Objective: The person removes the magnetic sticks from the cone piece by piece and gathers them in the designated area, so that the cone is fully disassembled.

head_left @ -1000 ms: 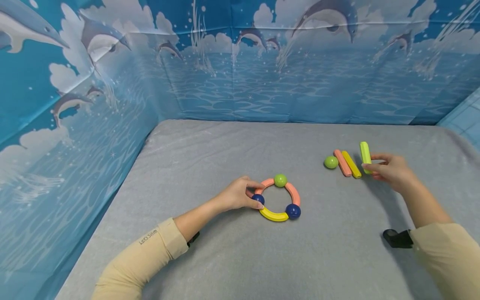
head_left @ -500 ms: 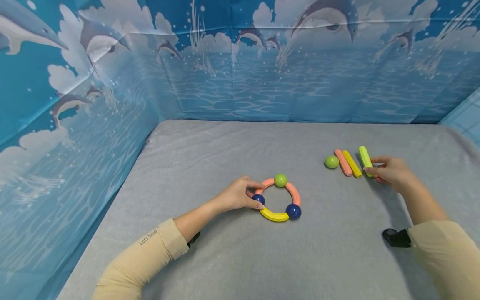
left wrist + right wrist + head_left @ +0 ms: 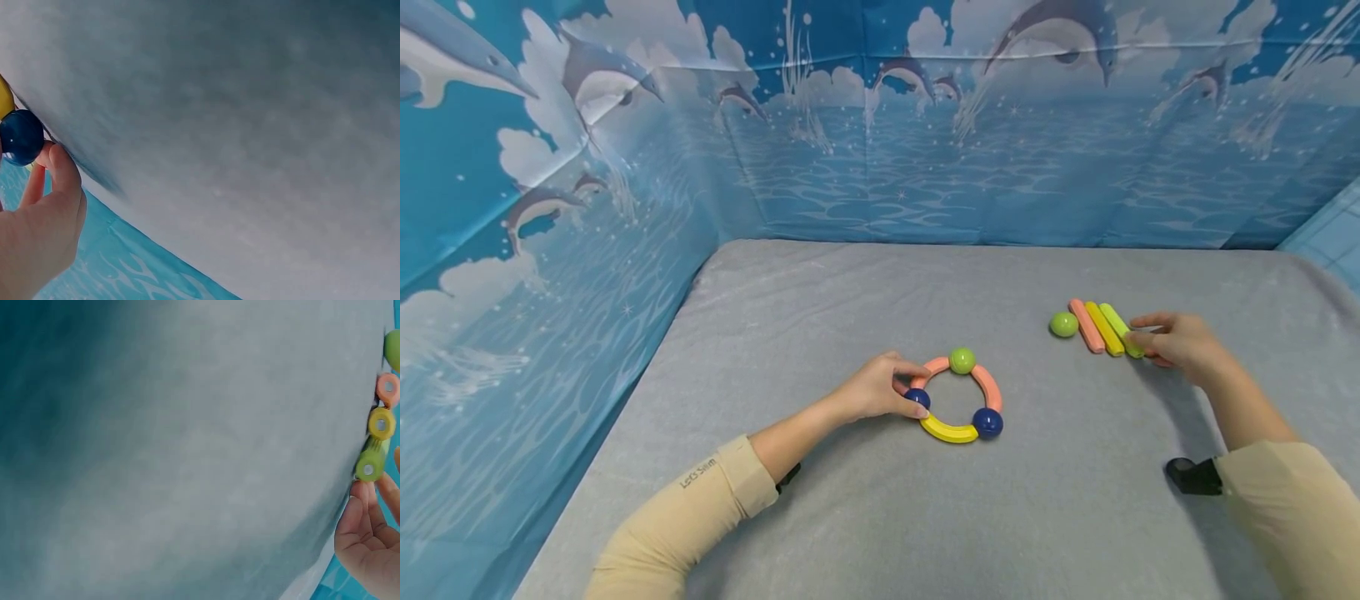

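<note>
My left hand (image 3: 872,387) pinches the dark blue ball (image 3: 917,401) at the left of a ring on the grey cloth. Two curved salmon rods (image 3: 987,387), a curved yellow rod (image 3: 949,431), a green ball (image 3: 962,361) and a second blue ball (image 3: 987,422) make up the rest of the ring. My right hand (image 3: 1180,342) touches the near end of a straight lime-green rod (image 3: 1117,324); its index finger stands off the rod. That rod lies alongside a straight yellow rod (image 3: 1103,328). Metal discs show in the rod ends in the right wrist view.
Left of the yellow rod lie a straight salmon rod (image 3: 1086,326) and a loose green ball (image 3: 1063,324). Grey cloth (image 3: 850,292) covers the table. A blue dolphin-print curtain (image 3: 865,167) rises along its back and left sides.
The right hand has brought the lime-green rod down and left until it lies against the yellow rod, and the index finger has come away from it. The left hand and ring have stayed put.
</note>
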### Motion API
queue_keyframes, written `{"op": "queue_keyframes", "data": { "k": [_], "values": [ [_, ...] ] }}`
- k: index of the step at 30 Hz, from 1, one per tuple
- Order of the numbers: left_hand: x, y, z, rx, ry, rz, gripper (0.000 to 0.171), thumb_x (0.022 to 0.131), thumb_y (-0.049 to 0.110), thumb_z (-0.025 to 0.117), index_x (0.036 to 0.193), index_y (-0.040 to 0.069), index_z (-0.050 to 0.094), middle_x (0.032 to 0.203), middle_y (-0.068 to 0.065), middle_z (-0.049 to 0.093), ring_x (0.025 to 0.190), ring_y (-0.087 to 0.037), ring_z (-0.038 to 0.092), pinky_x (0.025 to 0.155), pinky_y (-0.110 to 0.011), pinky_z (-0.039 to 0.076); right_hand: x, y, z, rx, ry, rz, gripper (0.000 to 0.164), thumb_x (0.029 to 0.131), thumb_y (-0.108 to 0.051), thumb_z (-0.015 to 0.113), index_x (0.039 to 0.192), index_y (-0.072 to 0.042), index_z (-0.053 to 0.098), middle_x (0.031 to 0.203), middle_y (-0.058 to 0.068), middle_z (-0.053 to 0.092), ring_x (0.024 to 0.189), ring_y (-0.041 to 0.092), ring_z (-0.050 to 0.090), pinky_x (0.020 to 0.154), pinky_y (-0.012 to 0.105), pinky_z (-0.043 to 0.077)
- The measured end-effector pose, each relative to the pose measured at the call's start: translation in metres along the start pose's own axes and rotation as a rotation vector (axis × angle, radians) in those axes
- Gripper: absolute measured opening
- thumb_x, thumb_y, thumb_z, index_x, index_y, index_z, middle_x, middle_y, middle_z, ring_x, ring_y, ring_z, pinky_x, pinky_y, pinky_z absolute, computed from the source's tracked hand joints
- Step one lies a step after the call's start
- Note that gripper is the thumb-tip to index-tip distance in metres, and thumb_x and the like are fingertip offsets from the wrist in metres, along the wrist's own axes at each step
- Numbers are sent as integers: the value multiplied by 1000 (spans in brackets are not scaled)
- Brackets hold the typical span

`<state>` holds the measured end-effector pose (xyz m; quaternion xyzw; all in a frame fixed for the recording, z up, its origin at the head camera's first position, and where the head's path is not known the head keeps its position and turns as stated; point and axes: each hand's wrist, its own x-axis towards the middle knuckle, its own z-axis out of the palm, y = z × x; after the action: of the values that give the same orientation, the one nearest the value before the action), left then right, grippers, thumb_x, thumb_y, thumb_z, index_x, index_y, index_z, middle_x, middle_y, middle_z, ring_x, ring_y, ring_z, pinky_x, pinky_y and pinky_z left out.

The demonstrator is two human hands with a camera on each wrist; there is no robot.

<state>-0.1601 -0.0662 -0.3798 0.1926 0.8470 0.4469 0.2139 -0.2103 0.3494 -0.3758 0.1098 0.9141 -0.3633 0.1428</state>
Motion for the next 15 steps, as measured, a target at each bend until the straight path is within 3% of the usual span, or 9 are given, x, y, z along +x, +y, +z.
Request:
{"op": "queue_keyframes", "data": {
  "k": [4,7,9,11,15],
  "values": [
    [2,-1,-2,-77,-26,-15,53,73,10,80,123,4,61,111,-7,54,91,-15,59,72,-23,50,1,0,-2,18,16,-21,62,94,-36,53,134,8,38,124,32,37,96,35,45,70,35,47],
    [3,0,-6,-159,-58,-40,50,78,10,76,125,3,60,118,-9,57,94,-15,60,73,-26,50,4,-1,-1,-6,75,-65,61,93,-42,53,133,2,42,122,29,42,94,32,49,67,37,49],
    [4,1,-9,-178,-68,-63,47,82,12,72,126,4,59,117,-9,59,93,-15,59,72,-27,49,1,-8,0,-20,72,-114,62,91,-44,54,133,0,43,120,27,43,92,32,48,67,37,49],
    [6,3,-12,-170,-72,-84,44,85,14,69,127,6,58,113,-9,60,92,-15,57,71,-27,48,-5,-21,3,-31,54,-166,61,91,-44,56,133,-1,44,117,24,45,91,30,49,65,36,49],
    [13,7,-17,-134,-73,-109,41,88,15,66,128,8,57,111,-11,59,90,-17,56,71,-29,48,-19,-54,14,17,-65,-269,55,93,-29,57,135,3,42,115,24,47,90,30,49,65,35,48]
  ]
}}
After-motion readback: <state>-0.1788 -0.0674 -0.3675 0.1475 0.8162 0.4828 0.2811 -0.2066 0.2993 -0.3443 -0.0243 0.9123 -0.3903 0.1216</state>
